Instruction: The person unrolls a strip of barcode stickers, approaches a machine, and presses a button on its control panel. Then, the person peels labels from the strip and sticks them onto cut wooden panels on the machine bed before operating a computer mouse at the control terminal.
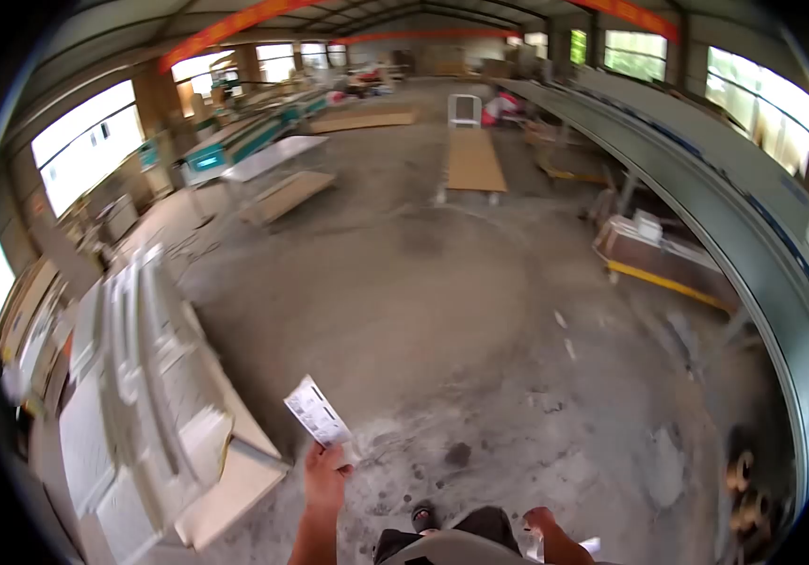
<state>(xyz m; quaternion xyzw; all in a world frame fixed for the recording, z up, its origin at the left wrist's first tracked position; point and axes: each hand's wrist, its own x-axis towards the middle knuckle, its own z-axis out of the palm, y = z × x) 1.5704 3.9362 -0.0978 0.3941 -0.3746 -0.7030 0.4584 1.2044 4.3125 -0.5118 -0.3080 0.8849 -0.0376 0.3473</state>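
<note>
My left hand (pixel 326 468) is closed around the lower end of a white printed paper sheet (pixel 316 411), held up over the concrete floor. Dark printed lines and blocks show on the sheet, but the text is too blurred to read. Low in the view, beside my body, my right hand (pixel 541 520) has its fingers curled in. White paper-like edges (pixel 592 544) show by the right forearm; whether that hand holds them is hidden.
Long white panels (pixel 131 395) lie stacked on boards at the left. A flat trolley (pixel 476 160) carrying a board stands ahead. A long grey metal machine (pixel 734 235) runs along the right. Cardboard tubes (pixel 748 508) stand at lower right, and a teal machine (pixel 216 158) is far left.
</note>
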